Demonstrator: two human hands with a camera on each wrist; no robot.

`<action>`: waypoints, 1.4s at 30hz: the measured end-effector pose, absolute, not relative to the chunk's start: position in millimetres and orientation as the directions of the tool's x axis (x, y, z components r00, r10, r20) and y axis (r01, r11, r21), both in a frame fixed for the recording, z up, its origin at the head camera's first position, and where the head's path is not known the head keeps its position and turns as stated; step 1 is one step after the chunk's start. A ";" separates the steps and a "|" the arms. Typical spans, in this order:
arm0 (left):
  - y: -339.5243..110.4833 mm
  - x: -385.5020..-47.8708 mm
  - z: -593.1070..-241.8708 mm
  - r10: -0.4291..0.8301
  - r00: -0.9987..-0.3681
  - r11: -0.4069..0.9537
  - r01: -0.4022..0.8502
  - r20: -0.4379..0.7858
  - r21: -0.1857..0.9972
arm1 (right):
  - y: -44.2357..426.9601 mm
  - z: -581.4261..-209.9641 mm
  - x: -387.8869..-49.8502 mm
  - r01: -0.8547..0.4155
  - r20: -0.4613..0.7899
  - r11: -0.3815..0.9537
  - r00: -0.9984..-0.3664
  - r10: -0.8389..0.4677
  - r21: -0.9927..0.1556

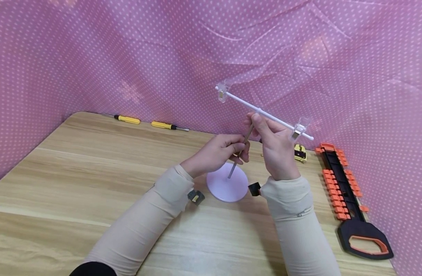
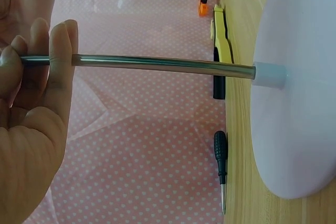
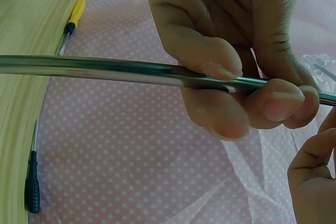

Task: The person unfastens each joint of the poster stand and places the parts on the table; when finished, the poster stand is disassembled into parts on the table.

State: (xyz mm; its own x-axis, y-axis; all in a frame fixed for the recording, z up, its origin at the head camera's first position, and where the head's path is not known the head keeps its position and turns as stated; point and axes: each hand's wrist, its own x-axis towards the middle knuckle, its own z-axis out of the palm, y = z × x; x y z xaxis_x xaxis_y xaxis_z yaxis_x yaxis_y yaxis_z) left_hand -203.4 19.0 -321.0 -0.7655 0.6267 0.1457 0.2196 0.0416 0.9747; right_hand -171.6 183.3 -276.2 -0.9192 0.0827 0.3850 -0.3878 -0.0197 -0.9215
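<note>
A slim metal rod (image 2: 157,64) rises from a round white base (image 1: 227,188), which stands on the wooden table. My left hand (image 1: 228,149) holds the rod around its middle, fingers curled about it. Higher up, my right hand (image 1: 276,149) pinches the rod's upper end just under a white crossbar (image 1: 243,102). Clear clips (image 1: 222,94) sit near both ends of that tilted bar. In the left wrist view a short white socket (image 2: 270,75) joins rod to base. The right wrist view shows my left fingers wrapped on the rod.
Two yellow-handled screwdrivers (image 1: 129,120) lie along the back edge. A black-handled screwdriver (image 3: 32,182) and a yellow and black tool (image 1: 300,153) are also at the back. On the right lies a black handled holder (image 1: 365,237) with orange clips. Pink dotted cloth (image 1: 162,57) hangs behind.
</note>
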 end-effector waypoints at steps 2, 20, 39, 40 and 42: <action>19.1 -203.2 -320.8 0.626 -0.766 0.045 0.220 0.144 0.975 | 183.7 -276.3 -171.1 -0.377 0.374 -0.025 -0.923 0.085 -0.926; 18.8 -202.9 -321.9 0.626 -0.766 0.032 0.216 0.149 0.976 | 181.4 -275.3 -172.7 -0.425 0.425 0.031 -0.897 0.120 -0.905; 19.3 -204.7 -323.2 0.632 -0.762 0.034 0.214 0.145 0.976 | 196.5 -274.8 -172.8 -0.417 0.414 0.013 -0.905 -0.099 -0.909; 19.2 -204.8 -323.2 0.632 -0.762 0.033 0.213 0.145 0.977 | 196.3 -274.4 -172.5 -0.415 0.410 0.030 -0.907 -0.095 -0.910; 19.0 -205.0 -323.1 0.631 -0.762 0.030 0.211 0.145 0.977 | 195.9 -274.3 -172.7 -0.422 0.416 0.060 -0.905 -0.086 -0.905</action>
